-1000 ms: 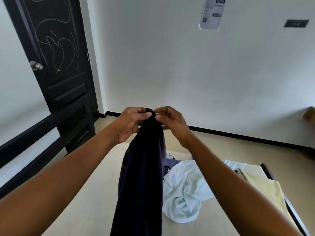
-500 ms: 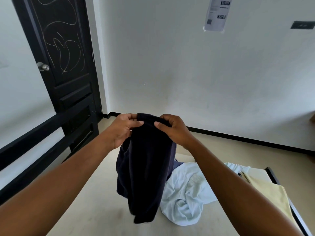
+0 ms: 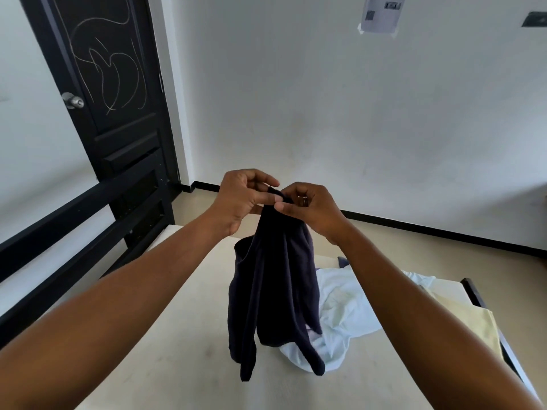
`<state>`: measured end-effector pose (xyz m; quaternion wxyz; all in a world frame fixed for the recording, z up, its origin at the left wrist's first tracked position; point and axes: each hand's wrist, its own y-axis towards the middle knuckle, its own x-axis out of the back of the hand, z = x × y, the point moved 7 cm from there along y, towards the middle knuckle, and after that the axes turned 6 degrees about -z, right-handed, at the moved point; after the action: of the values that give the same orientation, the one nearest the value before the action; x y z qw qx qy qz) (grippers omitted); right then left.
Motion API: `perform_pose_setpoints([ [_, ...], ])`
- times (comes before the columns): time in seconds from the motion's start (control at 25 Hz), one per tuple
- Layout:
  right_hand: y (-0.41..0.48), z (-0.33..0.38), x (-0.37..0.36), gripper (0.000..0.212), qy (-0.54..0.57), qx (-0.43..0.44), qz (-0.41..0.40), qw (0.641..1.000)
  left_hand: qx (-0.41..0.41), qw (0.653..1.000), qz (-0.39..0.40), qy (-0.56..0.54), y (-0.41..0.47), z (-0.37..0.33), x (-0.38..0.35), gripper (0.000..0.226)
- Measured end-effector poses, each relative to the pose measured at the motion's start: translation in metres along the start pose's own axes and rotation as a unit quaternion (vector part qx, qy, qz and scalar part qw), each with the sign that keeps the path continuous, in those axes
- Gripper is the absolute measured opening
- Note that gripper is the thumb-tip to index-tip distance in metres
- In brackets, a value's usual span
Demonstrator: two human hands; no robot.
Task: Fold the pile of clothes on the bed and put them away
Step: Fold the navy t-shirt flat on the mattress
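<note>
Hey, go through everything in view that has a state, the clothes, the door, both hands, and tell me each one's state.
Navy garment: unfolded, bunched, hanging over the bed.
Left hand: pinches the garment's top.
Right hand: pinches the same top, beside the left.
White garment: crumpled, unfolded, on the bed.
Pale yellow cloth: lying flat at the bed's right edge.
Door: looks shut.

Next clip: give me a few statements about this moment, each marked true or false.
1. The left hand and right hand both pinch the top of the dark garment. True.
2. A white garment lies crumpled on the bed. True.
3. The dark garment lies flat on the bed. False: it hangs from the hands.
4. The paper sheet is stuck on the door. False: it is on the white wall.
</note>
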<state>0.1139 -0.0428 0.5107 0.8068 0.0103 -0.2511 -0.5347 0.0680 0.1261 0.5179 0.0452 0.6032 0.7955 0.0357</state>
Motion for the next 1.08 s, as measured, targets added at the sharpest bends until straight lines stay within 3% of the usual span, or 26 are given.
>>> perform_pose_setpoints([
  [0.16, 0.007, 0.001, 0.014, 0.018, 0.014, -0.009, -0.005, 1.0, 0.006, 0.999, 0.02, -0.025, 0.0, 0.001, -0.004, 0.031],
  [0.4, 0.011, 0.006, -0.004, 0.023, -0.106, 0.004, 0.126, 0.986, -0.023, 0.999, 0.038, 0.029, -0.013, 0.012, 0.008, 0.031],
  [0.56, 0.017, 0.013, -0.006, 0.011, -0.11, 0.004, 0.12, 0.987, -0.055, 0.996, -0.018, 0.073, -0.012, 0.035, 0.04, 0.021],
  [0.64, 0.019, 0.012, -0.003, 0.012, -0.1, 0.001, 0.104, 0.99, -0.013, 0.991, 0.016, 0.13, -0.02, 0.074, 0.059, 0.011],
  [0.72, 0.019, 0.013, 0.0, 0.014, -0.089, 0.004, 0.091, 0.992, 0.078, 0.966, 0.136, 0.208, -0.038, 0.122, 0.061, 0.042],
  [0.84, 0.019, 0.017, 0.003, 0.014, -0.09, 0.011, 0.093, 0.992, 0.142, 0.867, 0.265, 0.398, -0.06, 0.168, 0.055, 0.06],
  [0.92, 0.018, 0.018, 0.008, 0.014, -0.081, 0.006, 0.098, 0.992, 0.071, 0.818, 0.24, 0.518, -0.05, 0.177, 0.066, 0.051],
  [0.96, 0.017, 0.018, 0.013, 0.014, -0.073, 0.0, 0.095, 0.993, 0.042, 0.814, 0.212, 0.54, -0.044, 0.177, 0.074, 0.045],
  [1.08, 0.016, 0.011, 0.039, 0.012, -0.085, -0.013, 0.056, 0.995, 0.004, 0.863, 0.122, 0.49, -0.029, 0.164, 0.103, 0.033],
])
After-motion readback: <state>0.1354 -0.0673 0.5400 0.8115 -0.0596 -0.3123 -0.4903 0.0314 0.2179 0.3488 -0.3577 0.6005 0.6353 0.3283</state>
